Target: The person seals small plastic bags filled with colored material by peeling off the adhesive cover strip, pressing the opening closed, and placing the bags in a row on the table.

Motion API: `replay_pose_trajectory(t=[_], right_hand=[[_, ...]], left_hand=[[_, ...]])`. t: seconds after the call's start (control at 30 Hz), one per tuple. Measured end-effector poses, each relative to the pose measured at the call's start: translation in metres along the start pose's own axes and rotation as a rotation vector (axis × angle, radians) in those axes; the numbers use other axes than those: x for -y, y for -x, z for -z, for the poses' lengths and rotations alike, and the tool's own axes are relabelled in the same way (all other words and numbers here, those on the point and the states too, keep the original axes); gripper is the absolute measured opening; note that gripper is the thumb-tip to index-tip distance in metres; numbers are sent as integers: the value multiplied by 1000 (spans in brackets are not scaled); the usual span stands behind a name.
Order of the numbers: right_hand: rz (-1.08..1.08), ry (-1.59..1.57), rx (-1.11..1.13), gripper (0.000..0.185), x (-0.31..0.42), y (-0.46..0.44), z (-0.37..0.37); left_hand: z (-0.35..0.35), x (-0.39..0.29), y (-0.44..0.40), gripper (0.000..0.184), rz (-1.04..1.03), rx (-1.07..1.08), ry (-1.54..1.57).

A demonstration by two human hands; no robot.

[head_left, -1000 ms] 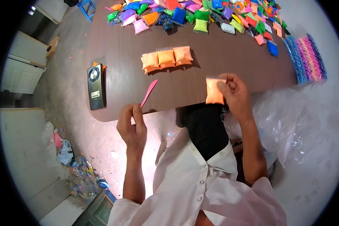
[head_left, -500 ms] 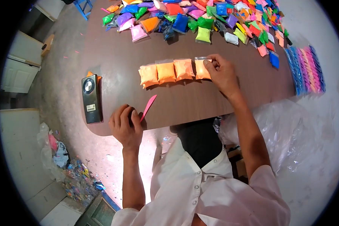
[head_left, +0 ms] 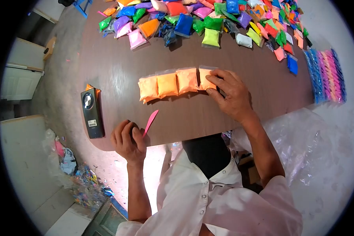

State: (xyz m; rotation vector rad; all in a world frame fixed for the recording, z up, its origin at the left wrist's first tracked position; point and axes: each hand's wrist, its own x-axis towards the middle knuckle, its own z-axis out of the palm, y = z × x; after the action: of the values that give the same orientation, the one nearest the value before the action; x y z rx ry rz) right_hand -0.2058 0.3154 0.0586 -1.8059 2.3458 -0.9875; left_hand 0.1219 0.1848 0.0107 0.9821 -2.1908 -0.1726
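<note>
- Orange packets [head_left: 167,85], centre: thin, clear plastic film, smooth and softly puckered, with transparent edge strips.
- Pink knife [head_left: 151,122], below centre left: smooth plastic, apparently.
- Tabletop [head_left: 118,74], across the upper frame: smooth, wood-like brown surface with a satin sheen.
- Dark device [head_left: 92,112], left: smooth casing bearing a pale, paper-like label [head_left: 92,123].
- Coloured packets [head_left: 212,37], top: glossy, creased plastic film.
- Braided bundles [head_left: 328,76], right: shiny, clear plastic wrapping.
- Sheeting [head_left: 287,137], lower right: translucent plastic, crumpled, with bright highlights.
- Shirt [head_left: 232,204], bottom: matt, pale cloth in soft folds; its fasteners [head_left: 204,196] look smooth.
- Scraps [head_left: 86,188], lower left: crinkled, glinting plastic.
</note>
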Motion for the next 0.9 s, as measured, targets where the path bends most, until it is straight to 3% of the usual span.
replay_pose_trajectory(t=[0.5, 0.9], right_hand=[[101, -32, -95, 35, -18, 3, -10], [-138, -199, -373, 25, -50, 11, 37]], left_hand=[[-2, -3, 3, 15, 30, -2, 36], [0, 2, 8, 22, 24, 42, 5]])
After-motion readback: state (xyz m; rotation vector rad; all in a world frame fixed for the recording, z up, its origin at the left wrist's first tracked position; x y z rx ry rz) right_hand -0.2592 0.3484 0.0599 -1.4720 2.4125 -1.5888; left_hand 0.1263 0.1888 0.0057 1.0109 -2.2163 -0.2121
